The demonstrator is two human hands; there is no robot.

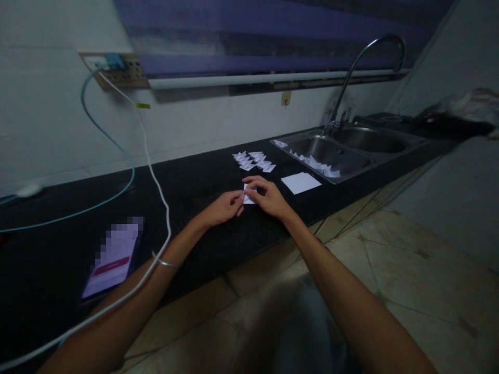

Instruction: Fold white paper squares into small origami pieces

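A small white piece of folded paper [250,198] lies on the dark countertop between my two hands. My left hand [229,205] pinches its left edge, fingers curled together. From the right, my right hand [267,195] holds the same paper, with thumb and fingers pressing on its top and upper side. Behind my hands sit several folded white paper pieces [253,160] in two rows. A stack of flat white paper sheets [300,183] lies to the right of my right hand.
More folded papers [317,165] line the near edge of the steel double sink [374,156], below a curved faucet [346,78]. A lit phone [113,262] lies at left. A white cable [154,176] crosses over my left forearm from the wall sockets [117,71].
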